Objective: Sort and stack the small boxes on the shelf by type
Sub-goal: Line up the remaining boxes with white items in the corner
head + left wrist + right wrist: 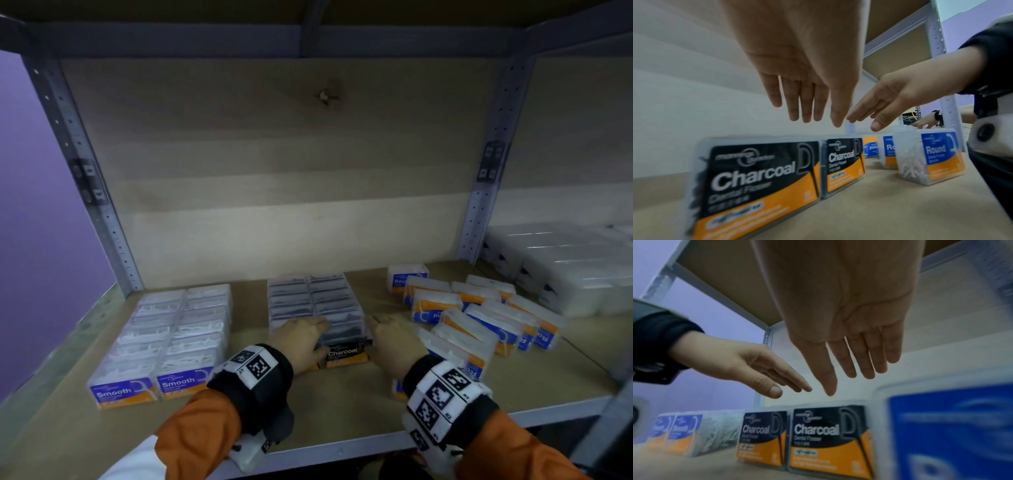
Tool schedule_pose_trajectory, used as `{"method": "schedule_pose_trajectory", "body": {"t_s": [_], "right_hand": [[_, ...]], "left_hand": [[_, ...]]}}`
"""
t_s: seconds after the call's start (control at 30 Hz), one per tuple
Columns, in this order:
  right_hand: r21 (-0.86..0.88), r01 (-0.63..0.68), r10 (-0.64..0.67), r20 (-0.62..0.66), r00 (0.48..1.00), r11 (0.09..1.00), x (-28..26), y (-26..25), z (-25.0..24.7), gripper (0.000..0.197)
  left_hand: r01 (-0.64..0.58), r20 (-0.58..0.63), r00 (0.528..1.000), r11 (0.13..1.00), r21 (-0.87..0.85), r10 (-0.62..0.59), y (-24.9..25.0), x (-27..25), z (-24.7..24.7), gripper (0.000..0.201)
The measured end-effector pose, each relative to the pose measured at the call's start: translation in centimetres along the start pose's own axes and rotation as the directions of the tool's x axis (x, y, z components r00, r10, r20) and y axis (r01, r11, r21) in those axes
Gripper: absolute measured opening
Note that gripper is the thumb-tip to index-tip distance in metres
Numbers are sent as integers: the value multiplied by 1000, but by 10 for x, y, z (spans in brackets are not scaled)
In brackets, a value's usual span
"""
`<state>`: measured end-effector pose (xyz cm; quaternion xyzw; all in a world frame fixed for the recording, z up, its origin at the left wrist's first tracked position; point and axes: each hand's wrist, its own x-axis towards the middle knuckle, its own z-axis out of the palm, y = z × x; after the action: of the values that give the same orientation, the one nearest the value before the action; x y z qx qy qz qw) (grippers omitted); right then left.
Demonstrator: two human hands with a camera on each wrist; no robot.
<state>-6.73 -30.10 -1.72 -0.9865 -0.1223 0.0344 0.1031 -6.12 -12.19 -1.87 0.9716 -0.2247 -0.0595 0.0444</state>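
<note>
"Charcoal Dental Flosser" stands on two black-and-orange boxes (764, 177) at 6 o'clock; "Smooth" on blue-and-orange boxes (124, 392) at 8 o'clock; "Round" on a blue-labelled box (937, 154) at 4 o'clock.

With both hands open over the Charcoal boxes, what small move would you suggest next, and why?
Probably shift the right hand to the loose Round boxes and start lining them up. The Smooth boxes and Charcoal boxes already stand in neat double rows, both hands, the left hand included, hold nothing, and the Round ones lie scattered at mixed angles.
</note>
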Motion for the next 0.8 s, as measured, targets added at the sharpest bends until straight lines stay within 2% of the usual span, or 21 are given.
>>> {"method": "schedule_pose_trajectory", "body": {"t_s": [0.2, 0.47, 0.6, 0.8], "right_hand": [[8, -107, 108, -59, 992, 994, -30, 48, -15, 50], [90, -230, 234, -29, 972, 969, -54, 112, -10, 52], [114, -208, 211, -20, 977, 972, -62, 127, -1, 52], [161, -157, 169, -66, 983, 974, -64, 136, 10, 48]], "left_hand": [[-180, 9, 984, 984, -12, 180, 35, 14, -1, 49], [-319, 139, 937, 947, -21, 319, 78, 28, 10, 54], [-339, 201, 918, 940, -49, 342, 93, 34, 18, 56], [-305, 233, 918, 947, -105, 321, 106, 36, 17, 52]]}}
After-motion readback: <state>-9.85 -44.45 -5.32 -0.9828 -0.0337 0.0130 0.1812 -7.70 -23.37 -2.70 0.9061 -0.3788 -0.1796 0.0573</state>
